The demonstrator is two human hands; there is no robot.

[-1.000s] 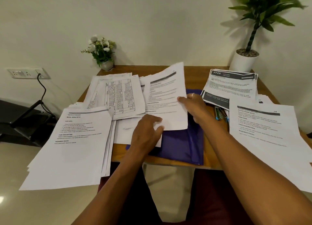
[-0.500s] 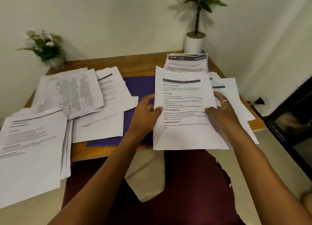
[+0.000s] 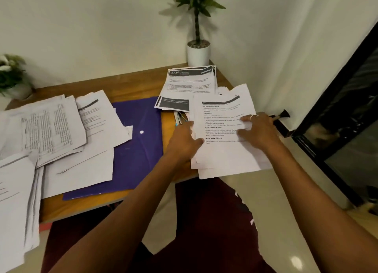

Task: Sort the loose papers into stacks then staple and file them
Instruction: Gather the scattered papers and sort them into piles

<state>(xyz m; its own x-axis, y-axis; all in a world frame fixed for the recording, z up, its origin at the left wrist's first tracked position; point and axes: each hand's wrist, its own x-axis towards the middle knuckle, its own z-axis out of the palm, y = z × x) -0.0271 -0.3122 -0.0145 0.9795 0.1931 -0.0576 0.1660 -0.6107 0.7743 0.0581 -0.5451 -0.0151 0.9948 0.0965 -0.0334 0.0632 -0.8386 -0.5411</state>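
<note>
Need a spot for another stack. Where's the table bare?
Bare table: the back strip between folder and wall, left of the 2726 stack; a thin strip before the folder's front edge. Crowded: the left papers, and the right stack at the left hand and right hand.

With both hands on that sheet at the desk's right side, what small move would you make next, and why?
I'd probably nudge the top sheet square with the stack beneath, then let go: the left hand is at its edge, the right hand lies on it, and lower edges stick out unevenly.
</note>
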